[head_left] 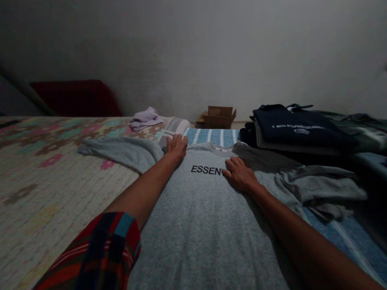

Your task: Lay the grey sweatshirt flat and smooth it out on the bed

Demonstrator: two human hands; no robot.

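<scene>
A grey sweatshirt (205,225) lies spread out, chest up, with its collar away from me and its sleeves out to both sides. Black letters reading "ESSEN" cross its chest, the rest covered by my right hand (241,174). That hand rests flat on the fabric below the collar, fingers apart. At the left shoulder seam, my left hand (177,147) presses down with its fingers spread and slightly bent. Neither hand shows cloth gripped in it. The sweatshirt's lower hem is out of view.
Folded dark clothes (298,125) are stacked at the right. An open cardboard box (219,117) stands by the wall. A lilac cloth (146,119) lies on the floral bedspread (45,193) at the left. Blue striped fabric (211,136) shows beneath the sweatshirt.
</scene>
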